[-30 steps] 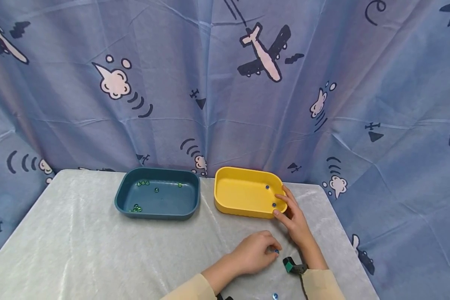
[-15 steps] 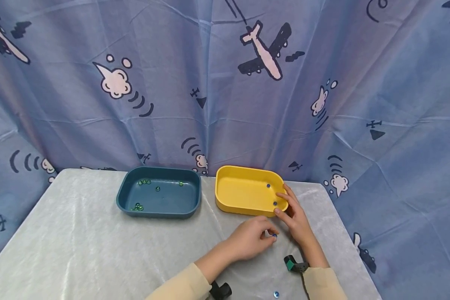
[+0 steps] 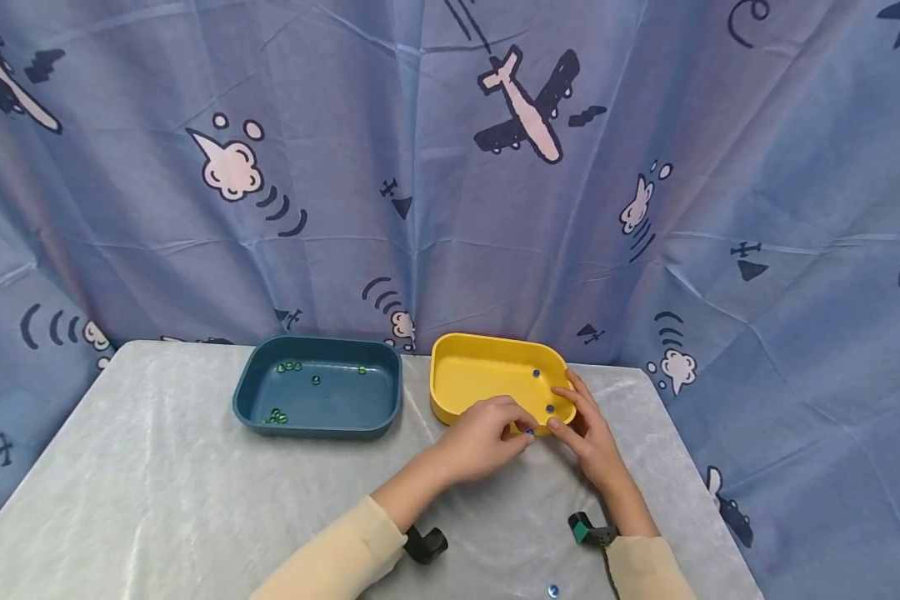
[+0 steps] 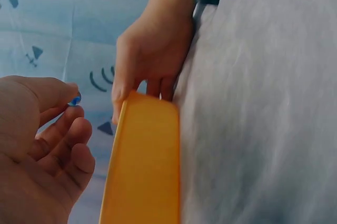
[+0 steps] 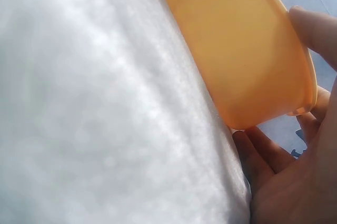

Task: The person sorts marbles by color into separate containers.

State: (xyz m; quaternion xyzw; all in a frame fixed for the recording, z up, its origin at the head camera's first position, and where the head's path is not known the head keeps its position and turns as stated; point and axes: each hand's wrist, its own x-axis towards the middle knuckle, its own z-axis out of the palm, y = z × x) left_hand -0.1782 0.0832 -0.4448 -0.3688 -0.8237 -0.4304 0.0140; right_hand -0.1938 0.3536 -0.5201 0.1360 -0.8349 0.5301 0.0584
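Observation:
My left hand [image 3: 483,440] pinches a blue glass marble [image 4: 76,99] between thumb and fingertips, beside the front edge of the yellow tray [image 3: 476,379]. In the left wrist view the marble is raised near the level of the tray's rim. My right hand [image 3: 596,442] holds that tray by its right end, thumb at the front corner and fingers over the rim. From the right wrist view, some of its fingers touch the tray's outer wall low down. Two blue marbles [image 3: 536,373] lie inside the tray, toward the right.
Left of the yellow tray stands a teal tray [image 3: 345,404] with several green marbles [image 3: 289,366] in it. One more blue marble [image 3: 552,591] lies on the cloth-covered table [image 3: 157,492] near the front. A patterned curtain [image 3: 330,167] hangs behind.
My left hand has moved forward and slightly left with the pinched marble, from the tablecloth up to the yellow tray's front rim. My right hand stays at the tray's right end.

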